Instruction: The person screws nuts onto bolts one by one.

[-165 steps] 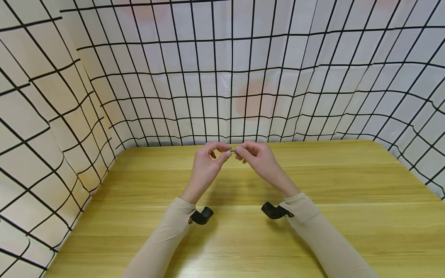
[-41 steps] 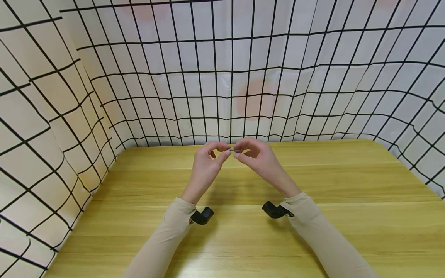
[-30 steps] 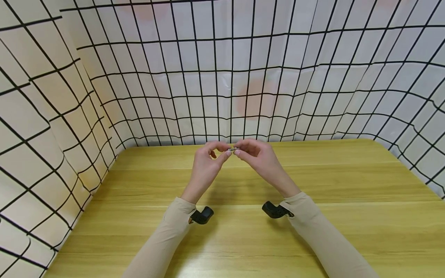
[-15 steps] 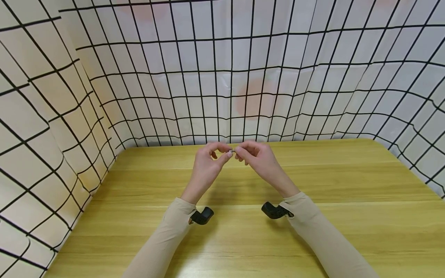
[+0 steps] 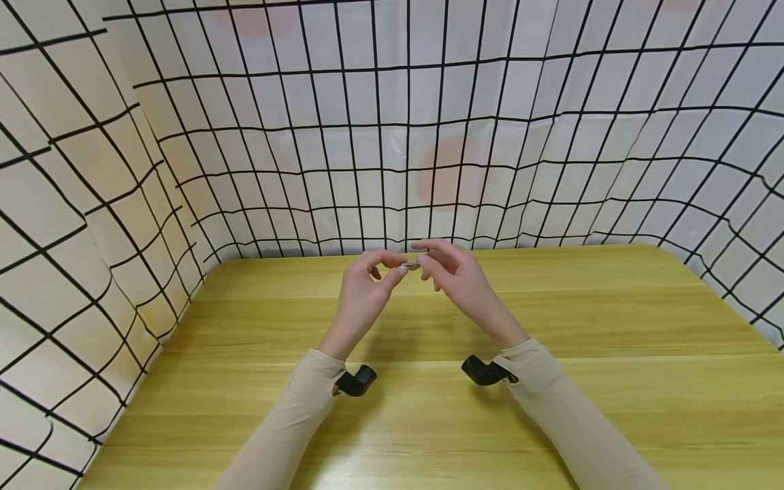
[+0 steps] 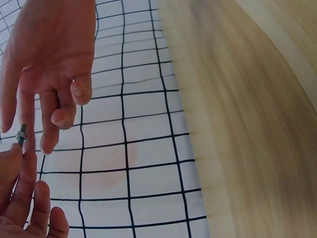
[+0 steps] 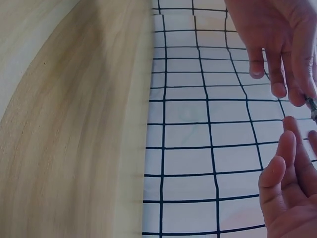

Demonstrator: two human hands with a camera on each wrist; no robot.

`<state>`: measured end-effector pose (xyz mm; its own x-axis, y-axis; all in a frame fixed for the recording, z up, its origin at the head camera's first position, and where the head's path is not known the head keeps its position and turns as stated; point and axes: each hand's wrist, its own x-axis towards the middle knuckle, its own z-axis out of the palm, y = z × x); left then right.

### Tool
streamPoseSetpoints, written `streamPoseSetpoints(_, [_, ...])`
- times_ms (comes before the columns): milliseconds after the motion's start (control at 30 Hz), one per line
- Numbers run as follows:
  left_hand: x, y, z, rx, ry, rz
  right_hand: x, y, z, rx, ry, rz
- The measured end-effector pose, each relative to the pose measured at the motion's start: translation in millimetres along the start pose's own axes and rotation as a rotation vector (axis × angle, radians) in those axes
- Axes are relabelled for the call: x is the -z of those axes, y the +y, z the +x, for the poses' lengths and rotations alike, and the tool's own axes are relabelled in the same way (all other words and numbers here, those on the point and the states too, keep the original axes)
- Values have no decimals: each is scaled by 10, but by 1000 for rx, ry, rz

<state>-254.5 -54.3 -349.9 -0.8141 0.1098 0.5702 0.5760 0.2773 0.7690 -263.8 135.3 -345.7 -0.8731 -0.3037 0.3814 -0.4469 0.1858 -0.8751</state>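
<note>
Bolt is up in the air at 12 o'clock, near the table's far edge in the head view; looks like a nut on it. Left hand, at 8 from it, pinches one end, thumb to index. Right hand, at 4, fingers parted, no grip visible; can't tell if it touches. Risk: with one pinch holding, a nudge from the right fingertips could drop it; it would probably roll. Grid-lined wall limits 12; room lies toward 3, 6, 9.
</note>
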Motion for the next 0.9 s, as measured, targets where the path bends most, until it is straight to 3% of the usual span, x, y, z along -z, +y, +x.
streamPoseSetpoints(233, [12,4,0,0,3,9,-23,-277,-55,100,-27,20])
streamPoseSetpoints(367, [16,3,-4,4,1,6,-39,-296,-68,122,-25,-1])
streamPoseSetpoints(600, [9,-14,-8,9,3,4,-51,-300,-78,102,-18,-21])
streamPoseSetpoints(900, [7,-17,-3,6,9,9,-53,-318,-89,16,-9,-17])
